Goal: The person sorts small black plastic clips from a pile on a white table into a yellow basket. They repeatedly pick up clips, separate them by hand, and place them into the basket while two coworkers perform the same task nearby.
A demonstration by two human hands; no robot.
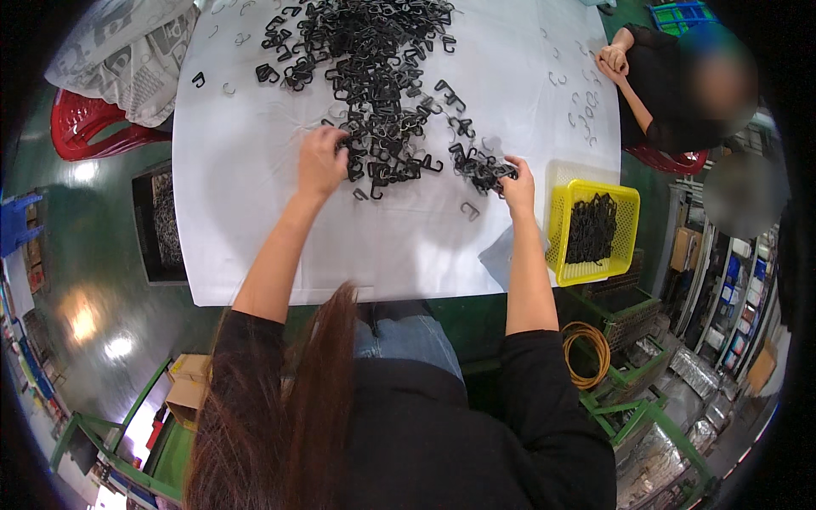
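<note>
Both hands outstretched, fingers [327, 144] in black clips [374, 76] (palms down).

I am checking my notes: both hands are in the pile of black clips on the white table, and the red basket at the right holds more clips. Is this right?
Not quite: the basket is yellow, not red, as the head view shows. The rest holds: the left hand and right hand are in the black clips on the white table.

Wearer: black long-sleeve top, sleeves pushed up to about elbows, forearms bare. Blue denim jeans visible at lap. Long straight brown hair hanging forward over left shoulder and chest. Left hand [320, 161] and right hand [518, 189] bare, no gloves. Rings, watch: cannot tell at this size.
</note>
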